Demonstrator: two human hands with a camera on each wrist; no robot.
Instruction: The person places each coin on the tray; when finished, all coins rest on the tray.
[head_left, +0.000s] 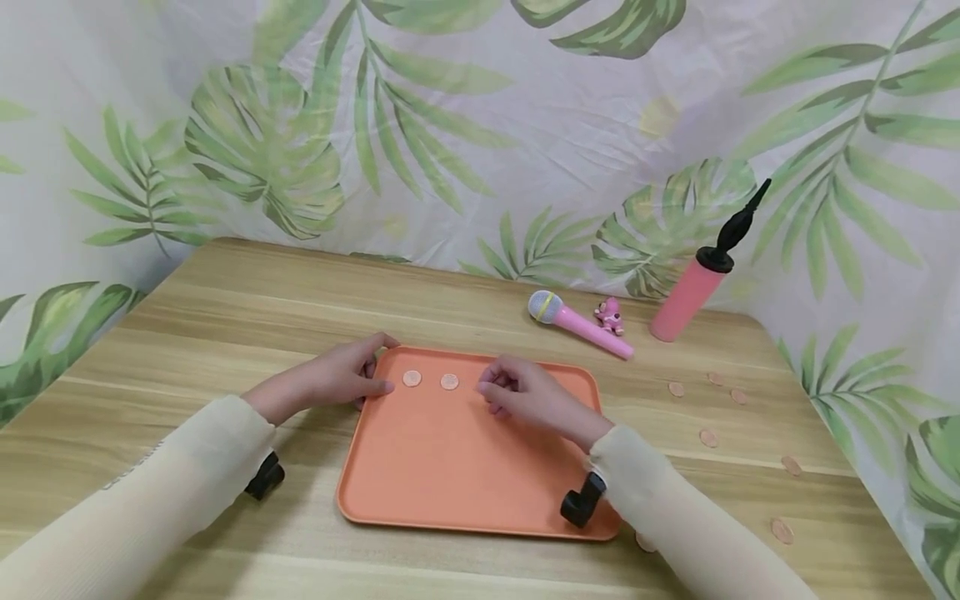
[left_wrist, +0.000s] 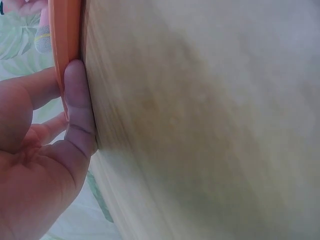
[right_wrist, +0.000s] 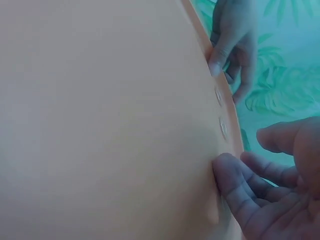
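An orange tray (head_left: 450,467) lies on the wooden table. The left hand (head_left: 341,375) grips its far left corner, with fingers on both faces of the rim in the left wrist view. Two pale copper coins (head_left: 431,380) lie side by side on the tray near the far rim, just right of the left thumb. To the right of them, the right hand (head_left: 528,396) hovers low over the tray with loosely bent fingers. In the right wrist view its fingertips (right_wrist: 227,170) are right at the tray surface, in line with the coins, and nothing shows between them.
Several more coins (head_left: 708,437) are scattered on the table right of the tray, one partly hidden by the right sleeve. Behind the tray lie a pink toy microphone (head_left: 581,325) and a small pink figurine (head_left: 609,317). A pink and black hand pump (head_left: 690,296) stands at the back right.
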